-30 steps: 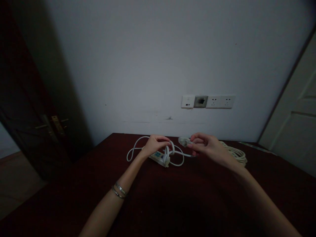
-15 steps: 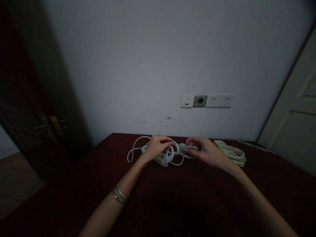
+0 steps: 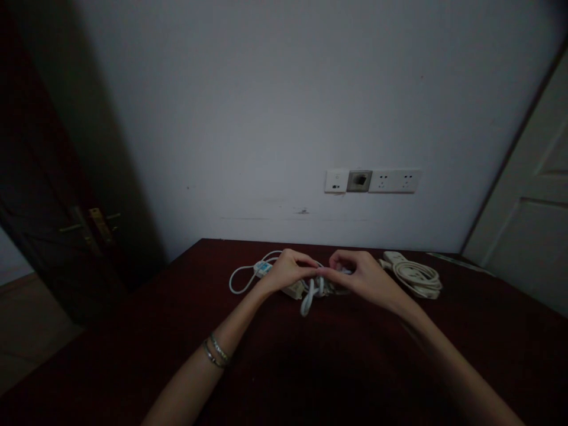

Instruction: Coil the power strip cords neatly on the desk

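L hand pinching white cord btwn thumb + fingertips, approx mid-table, near far edge. R hand curled shut on same cord, pale bit showing btwn thumb + fingers; exact grip pt partly hidden. Fingertips of both hands meet or nearly so, can't tell which. Cord loop hangs just below fingertips, more turns behind, lots hidden by hands. Another loop lies on dark red table, left of L hand. White pwr strip on table behind L hand, ends showing either side of it, blue-ish patch on far end. To the right, apart from R hand: 2nd pwr strip, off-white, w/ coiled cord on top. 2 bracelets on L wrist. Wall has white plate, grey plate, double socket in a row. Dark door at left, pale door at right.
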`<state>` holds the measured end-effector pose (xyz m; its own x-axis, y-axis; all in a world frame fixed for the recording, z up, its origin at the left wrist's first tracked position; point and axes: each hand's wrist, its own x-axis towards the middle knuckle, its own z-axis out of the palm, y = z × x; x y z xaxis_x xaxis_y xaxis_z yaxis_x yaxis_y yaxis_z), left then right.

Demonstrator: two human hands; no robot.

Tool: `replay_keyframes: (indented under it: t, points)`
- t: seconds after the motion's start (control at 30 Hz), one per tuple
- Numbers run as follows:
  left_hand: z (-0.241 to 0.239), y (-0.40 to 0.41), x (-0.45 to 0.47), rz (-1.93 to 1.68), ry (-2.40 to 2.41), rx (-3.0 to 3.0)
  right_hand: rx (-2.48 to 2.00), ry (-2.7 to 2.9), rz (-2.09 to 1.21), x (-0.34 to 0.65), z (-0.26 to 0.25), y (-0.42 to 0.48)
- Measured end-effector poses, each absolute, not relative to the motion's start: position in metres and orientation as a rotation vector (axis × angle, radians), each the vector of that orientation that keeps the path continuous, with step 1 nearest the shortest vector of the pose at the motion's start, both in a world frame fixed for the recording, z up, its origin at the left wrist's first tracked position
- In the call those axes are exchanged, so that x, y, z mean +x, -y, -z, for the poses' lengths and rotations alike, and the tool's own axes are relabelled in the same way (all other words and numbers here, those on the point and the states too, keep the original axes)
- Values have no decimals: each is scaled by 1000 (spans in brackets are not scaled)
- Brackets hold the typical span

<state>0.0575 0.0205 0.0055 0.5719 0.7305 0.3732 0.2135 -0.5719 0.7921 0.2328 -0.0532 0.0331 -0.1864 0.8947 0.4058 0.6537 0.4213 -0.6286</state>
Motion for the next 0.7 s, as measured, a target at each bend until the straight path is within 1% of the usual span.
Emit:
replay_keyframes:
  t: [0.17, 0.4, 0.47, 0.6, 0.7]
  points:
    - [-4, -18, 61, -909, -808, 2154, -1373, 1874, -402, 222, -22, 46]
    - [4, -23, 64, -952, -864, 2206, -1416, 1730, -535, 222, -12, 35]
    - [5, -27, 62, -902, -811, 2171, -1427, 1703, -598, 225, -10, 32]
    - [5, -35, 56, -727, -785, 1992, -1441, 1582, -909, 233, -5, 24]
    - [4, -36, 54, -575, -864, 1775, -1427, 1498, -969, 239, -2, 18]
